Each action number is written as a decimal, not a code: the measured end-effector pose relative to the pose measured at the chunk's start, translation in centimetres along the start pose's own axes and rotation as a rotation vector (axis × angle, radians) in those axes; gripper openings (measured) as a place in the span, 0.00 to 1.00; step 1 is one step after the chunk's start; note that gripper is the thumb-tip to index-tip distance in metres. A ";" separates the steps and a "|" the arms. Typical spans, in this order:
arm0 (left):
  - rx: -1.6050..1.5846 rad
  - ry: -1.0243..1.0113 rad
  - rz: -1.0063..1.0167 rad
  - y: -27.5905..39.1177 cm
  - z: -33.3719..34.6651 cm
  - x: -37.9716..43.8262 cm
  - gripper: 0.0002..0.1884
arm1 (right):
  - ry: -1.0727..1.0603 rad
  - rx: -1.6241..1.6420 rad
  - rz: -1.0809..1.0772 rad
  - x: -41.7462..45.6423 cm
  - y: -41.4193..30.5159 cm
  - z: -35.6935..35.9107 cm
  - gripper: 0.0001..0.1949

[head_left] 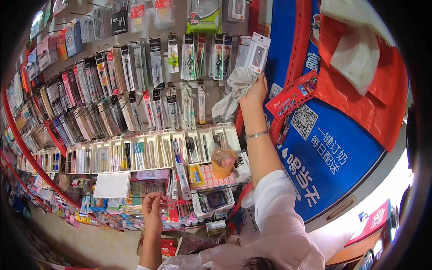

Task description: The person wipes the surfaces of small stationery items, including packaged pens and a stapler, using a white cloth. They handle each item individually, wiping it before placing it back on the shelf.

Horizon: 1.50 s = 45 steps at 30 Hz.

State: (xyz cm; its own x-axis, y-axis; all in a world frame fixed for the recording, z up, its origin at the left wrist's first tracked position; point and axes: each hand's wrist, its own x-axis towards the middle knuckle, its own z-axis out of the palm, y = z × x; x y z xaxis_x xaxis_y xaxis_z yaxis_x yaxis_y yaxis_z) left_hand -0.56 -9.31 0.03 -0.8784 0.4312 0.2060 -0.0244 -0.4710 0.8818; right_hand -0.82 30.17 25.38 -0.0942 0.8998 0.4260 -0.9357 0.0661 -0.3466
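My right hand (254, 91) reaches up the display wall, its fingers closed on a crumpled whitish cloth (238, 82). The cloth lies against the lower part of several hanging white boxed packages (259, 52), and my fingers are at the bottom edge of the front one. Down at the lower shelf, my left hand (153, 209) hovers with its fingers bent. Whether anything small is between those fingertips is not clear. Near it are a stack of white lined paper (112, 185) and several hanging packaged pens (182, 180).
Packaged pens (172, 104) hang in rows on hooks. Beneath them runs a divided pen tray (145, 153). An orange cup (222, 165) with a plastic bag stands on the ledge. Right of my arm hang a red card package (292, 94) and red plastic bags (354, 87), before a blue panel (324, 189).
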 end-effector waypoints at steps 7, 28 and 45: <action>-0.036 -0.005 -0.044 -1.0 0.0 0.1 0.06 | -0.017 0.098 0.167 0.2 -0.1 -0.7 0.15; 0.053 0.005 -0.125 -2.4 -1.4 0.0 0.08 | 0.056 -0.049 0.261 5.0 2.9 -1.2 0.15; 0.034 -0.042 -0.232 -3.0 -0.4 -0.7 0.06 | -0.016 -0.100 0.465 -3.5 2.3 -10.8 0.11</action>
State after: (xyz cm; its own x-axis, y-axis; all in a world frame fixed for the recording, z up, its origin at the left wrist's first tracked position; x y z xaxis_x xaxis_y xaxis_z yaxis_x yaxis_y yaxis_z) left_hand -0.06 -8.54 -2.94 -0.8305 0.5569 0.0128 -0.2066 -0.3292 0.9214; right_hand 0.97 31.84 14.10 -0.5015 0.8369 0.2192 -0.7556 -0.3003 -0.5822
